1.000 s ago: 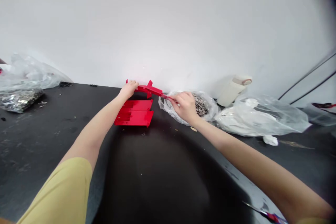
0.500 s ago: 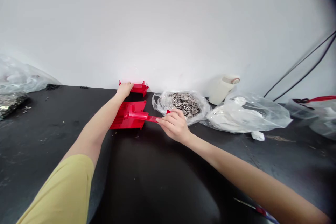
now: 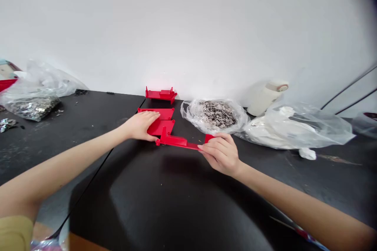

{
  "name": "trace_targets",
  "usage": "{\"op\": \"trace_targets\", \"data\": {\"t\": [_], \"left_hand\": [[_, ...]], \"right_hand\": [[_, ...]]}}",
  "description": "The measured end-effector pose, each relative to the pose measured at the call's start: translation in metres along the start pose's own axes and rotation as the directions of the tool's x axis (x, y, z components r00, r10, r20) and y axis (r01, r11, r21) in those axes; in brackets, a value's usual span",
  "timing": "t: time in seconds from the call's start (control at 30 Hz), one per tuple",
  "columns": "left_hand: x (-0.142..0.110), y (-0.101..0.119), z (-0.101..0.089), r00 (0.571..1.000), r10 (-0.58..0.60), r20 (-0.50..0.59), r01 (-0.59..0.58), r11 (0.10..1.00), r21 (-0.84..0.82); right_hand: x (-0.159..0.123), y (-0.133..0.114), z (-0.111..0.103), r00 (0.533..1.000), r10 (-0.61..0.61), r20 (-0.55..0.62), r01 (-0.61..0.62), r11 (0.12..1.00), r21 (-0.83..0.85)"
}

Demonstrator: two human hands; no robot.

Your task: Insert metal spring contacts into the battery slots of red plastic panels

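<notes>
**Right hand [image 3: 220, 153] pinches a red part [image 3: 176, 141] beside an open bag [image 3: 188, 115] of metal pieces [image 3: 219, 113]**

In the head view, the open bag sits near the wall [image 3: 188, 27] with its mouth spread, a single heap of small silvery metal pieces filling its middle. To its right, a second clear bag [image 3: 330, 129] holds crumpled white material [image 3: 275, 129]; one white lump [image 3: 308, 153] lies just in front of it. On the far left, a third bag [image 3: 35, 108] is packed with shiny pieces, too many to count, and another clear bag [image 3: 53, 80] slumps behind it. One white bottle [image 3: 265, 100] stands between the wall and the white material. A clear container [image 3: 363, 125] is cut off at the right edge.

The red part is in front of the bag of metal pieces, raised above the black tabletop [image 3: 176, 204], its far end angled toward the left hand [image 3: 141, 126]. The right fingers are closed narrowly around its near end. The left fingers stretch loosely across two red plates [image 3: 163, 125], thumb spread apart beside the red part's tip; whether they touch cannot be told. One red bracket [image 3: 160, 95] stands behind the plates, close to the wall.
</notes>
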State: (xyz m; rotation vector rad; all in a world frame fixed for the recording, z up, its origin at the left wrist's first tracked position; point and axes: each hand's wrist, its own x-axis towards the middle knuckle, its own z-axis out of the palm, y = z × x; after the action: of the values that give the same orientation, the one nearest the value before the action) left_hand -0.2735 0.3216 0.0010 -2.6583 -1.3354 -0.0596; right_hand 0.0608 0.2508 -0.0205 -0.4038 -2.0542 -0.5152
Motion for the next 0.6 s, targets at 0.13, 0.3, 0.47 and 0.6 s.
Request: {"op": "trace_targets", "data": {"t": [0.13,0.3,0.47,0.6], "left_hand": [[-0.006,0.014,0.018,0.997,-0.069,0.03,0.068,0.997,0.032],[0.028,-0.006,0.022,0.994,-0.091,0.064,0.088,0.995,0.044],[0.055,-0.034,0.025,0.989,-0.131,0.07,0.129,0.991,0.042],[0.062,-0.043,0.027,0.988,-0.137,0.071,0.135,0.99,0.03]], "right_hand": [[-0.003,-0.001,-0.004,1.0,-0.002,0.021,0.002,1.0,0.005],[-0.003,-0.004,-0.008,0.999,0.008,0.042,-0.008,1.0,-0.008],[-0.006,-0.007,-0.017,0.997,0.033,0.067,-0.031,0.999,-0.025],[-0.007,-0.005,-0.024,0.994,0.064,0.084,-0.061,0.997,-0.035]]}}
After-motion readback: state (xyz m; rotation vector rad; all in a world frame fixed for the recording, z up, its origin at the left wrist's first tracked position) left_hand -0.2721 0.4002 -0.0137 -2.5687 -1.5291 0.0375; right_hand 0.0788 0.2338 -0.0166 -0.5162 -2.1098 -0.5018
